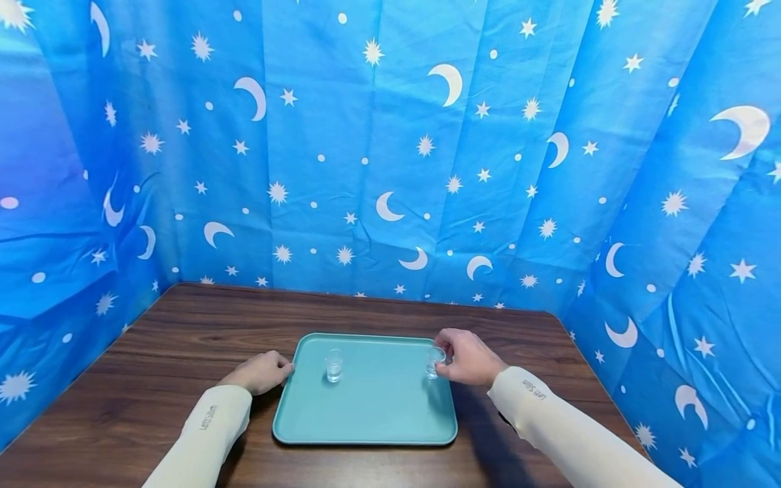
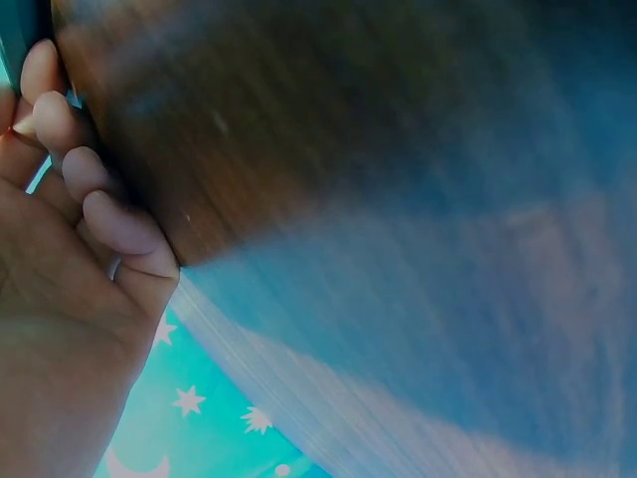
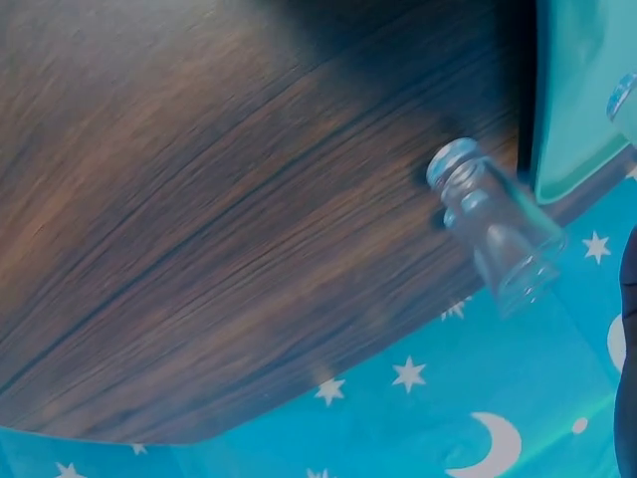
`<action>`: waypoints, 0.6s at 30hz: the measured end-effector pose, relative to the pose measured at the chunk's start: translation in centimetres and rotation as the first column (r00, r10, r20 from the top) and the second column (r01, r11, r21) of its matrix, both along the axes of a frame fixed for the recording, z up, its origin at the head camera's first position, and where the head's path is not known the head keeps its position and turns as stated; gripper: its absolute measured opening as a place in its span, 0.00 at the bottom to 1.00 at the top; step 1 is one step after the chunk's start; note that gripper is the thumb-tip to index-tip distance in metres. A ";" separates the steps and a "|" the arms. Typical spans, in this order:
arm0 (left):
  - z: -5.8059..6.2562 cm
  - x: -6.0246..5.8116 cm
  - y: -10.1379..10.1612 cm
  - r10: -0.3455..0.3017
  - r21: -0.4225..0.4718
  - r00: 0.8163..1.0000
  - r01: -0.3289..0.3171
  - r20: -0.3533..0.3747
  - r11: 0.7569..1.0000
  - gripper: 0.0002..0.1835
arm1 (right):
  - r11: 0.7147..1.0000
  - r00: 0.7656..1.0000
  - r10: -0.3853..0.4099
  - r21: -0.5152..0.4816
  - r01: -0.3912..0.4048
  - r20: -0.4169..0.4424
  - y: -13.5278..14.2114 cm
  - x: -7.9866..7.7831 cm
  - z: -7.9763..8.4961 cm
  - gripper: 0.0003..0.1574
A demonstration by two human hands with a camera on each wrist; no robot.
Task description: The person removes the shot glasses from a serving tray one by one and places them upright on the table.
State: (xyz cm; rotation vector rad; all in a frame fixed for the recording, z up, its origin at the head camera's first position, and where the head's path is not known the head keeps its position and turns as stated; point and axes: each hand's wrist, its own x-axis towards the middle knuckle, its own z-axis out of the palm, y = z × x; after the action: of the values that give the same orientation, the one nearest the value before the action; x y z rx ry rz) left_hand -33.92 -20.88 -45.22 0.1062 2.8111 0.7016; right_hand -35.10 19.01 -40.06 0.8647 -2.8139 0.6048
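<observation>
A mint-green tray (image 1: 384,413) lies on the wooden table. My left hand (image 1: 261,373) is at its left edge, fingers curled with the fingertips gripping the rim; in the left wrist view the bent fingers (image 2: 85,174) show beside a strip of teal. Near the tray's right edge my right hand (image 1: 470,357) pinches a small clear shot glass (image 1: 432,366) between thumb and fingers. Another clear shot glass (image 1: 333,366) stands upright on the tray's left half. The right wrist view shows a clear glass (image 3: 498,229) on the table beside the tray (image 3: 577,100); my right fingers are outside that view.
Dark wood table (image 1: 366,312) surrounds the tray. Blue curtains (image 1: 342,135) with white moons and stars hang behind the table and along both sides. Part of a clear glass (image 3: 625,105) shows at the right wrist view's right edge.
</observation>
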 end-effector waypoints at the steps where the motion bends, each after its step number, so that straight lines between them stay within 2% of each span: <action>1: 0.0 0.0 0.0 0.003 0.001 1.000 -0.003 0.000 1.000 0.15 | 1.000 1.000 -0.004 0.003 0.004 0.000 0.2 0.0 0.0 0.17; 18: -0.1 0.1 -0.2 0.001 0.023 1.000 -0.001 -0.007 1.000 0.16 | 0.997 0.997 -0.074 0.017 0.073 0.036 4.3 1.1 0.0 0.17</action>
State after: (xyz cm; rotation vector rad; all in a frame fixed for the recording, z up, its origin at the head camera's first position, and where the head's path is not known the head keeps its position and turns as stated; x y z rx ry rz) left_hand -33.80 -21.05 -45.37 0.1115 2.8105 0.7350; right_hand -33.99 23.35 -40.09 0.7568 -2.8728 0.5952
